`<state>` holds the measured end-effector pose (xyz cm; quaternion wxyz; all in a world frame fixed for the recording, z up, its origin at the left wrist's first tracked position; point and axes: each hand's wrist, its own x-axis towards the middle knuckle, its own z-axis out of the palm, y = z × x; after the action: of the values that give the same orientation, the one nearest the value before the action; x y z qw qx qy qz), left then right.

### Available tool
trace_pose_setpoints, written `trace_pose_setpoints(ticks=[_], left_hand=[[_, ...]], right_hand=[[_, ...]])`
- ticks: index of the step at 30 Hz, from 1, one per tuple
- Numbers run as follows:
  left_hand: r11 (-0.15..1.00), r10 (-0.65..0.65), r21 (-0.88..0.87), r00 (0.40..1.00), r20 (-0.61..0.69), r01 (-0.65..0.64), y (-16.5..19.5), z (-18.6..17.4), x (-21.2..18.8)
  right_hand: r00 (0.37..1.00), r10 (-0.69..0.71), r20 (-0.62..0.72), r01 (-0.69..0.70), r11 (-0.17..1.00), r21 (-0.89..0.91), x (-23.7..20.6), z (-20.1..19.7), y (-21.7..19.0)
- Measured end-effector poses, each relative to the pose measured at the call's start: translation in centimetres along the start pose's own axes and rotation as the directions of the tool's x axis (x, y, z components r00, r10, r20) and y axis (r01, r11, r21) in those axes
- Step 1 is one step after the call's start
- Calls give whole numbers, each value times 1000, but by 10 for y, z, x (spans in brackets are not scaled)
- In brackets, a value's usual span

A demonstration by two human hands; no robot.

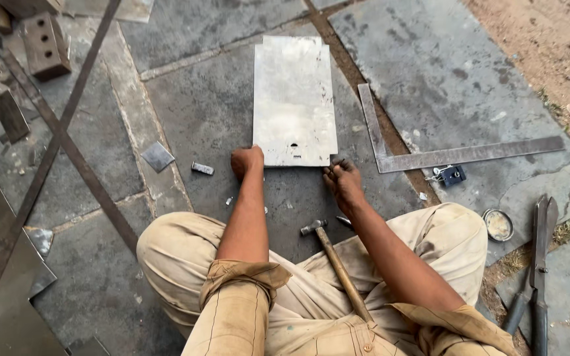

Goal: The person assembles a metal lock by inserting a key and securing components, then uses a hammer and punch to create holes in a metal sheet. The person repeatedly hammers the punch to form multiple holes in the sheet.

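Head view looks down past the person's folded knees to a stone-slab floor. Nearest, a hammer [338, 267] lies between the legs, its wooden handle running from the lap up and left to the steel head, which rests on the floor just short of the hands.

Beyond it, the left hand [247, 161] is curled into a fist with its knuckles pressed at the near left corner of the metal sheet [295, 99]. The right hand [342, 179] is also closed, its fingers bunched at the near right corner; whether it pinches the edge or a small object I cannot tell.

That sheet is a pale rectangular plate lying flat on the slab, its long axis running straight away from the person, short near edge facing the hands. A small notch or hole shows close to the near edge.

Bare stone lies open to the left of the sheet, broken only by a small metal block [202, 169] and a little square offcut [158, 156]. On the right, room is tighter: a steel framing square [423, 158] lies just beside the sheet's right edge, one leg pointing away, the other reaching right.

Farther right sit a small round tin [498, 225] and long-handled shears [537, 270]. Far left, long flat bars [54, 132] cross, and a drilled block [45, 45] stands at the top corner.
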<state>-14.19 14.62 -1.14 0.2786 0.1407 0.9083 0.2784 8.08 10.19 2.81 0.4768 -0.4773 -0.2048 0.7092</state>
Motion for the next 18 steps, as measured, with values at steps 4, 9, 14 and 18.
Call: trace_pose_setpoints(ticks=[4, 9, 14, 18], left_hand=[[999, -33, -10, 999, -4, 33, 3, 0, 1], [997, -77, -9, 997, 21, 78, 4, 0, 2], [999, -41, -24, 999, 6, 41, 1, 3, 5], [998, -33, -56, 999, 12, 34, 1, 3, 3]], right_hand=[[1000, -10, -3, 10, 999, 40, 1, 3, 1], [1000, 3, -29, -1, 998, 70, 8, 6, -1], [999, 23, -34, -24, 999, -42, 12, -5, 1], [1000, -24, -12, 22, 989, -149, 18, -9, 2]])
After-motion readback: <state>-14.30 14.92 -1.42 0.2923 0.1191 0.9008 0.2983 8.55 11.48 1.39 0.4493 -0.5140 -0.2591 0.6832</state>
